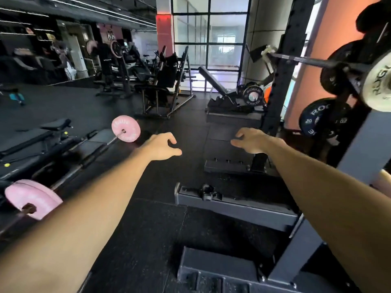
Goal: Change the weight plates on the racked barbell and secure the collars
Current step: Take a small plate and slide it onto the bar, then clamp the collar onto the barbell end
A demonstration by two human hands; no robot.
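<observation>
A: What do we see of the hands?

B: We see both arms stretched forward over the black rubber floor [131,240]. The left hand [161,147] hangs in the air with its fingers loosely curled and thumb out, holding nothing. The right hand [252,140] is the same: fingers relaxed and slightly bent, touching nothing.

A: Where do we find the barbell?

B: The racked barbell [304,59] lies at the upper right, resting across the dark upright of the rack [281,85]. On its near end sits a pale plate [378,85] with lettering, partly cut off by the right edge.

A: And the collar?

B: We note a black collar [208,192] lying on the grey base beam of the rack [239,208], near us and below the right hand, well apart from both hands.

A: What else do we label?

B: A dark plate marked 20 [317,119] hangs on the right of the rack, with more dark plates above it. At left a second bar [84,163] lies low, carrying a pink plate [126,128] at its far end and another pink plate [31,197] at its near end. Benches and machines stand farther off before a large window [209,30].
</observation>
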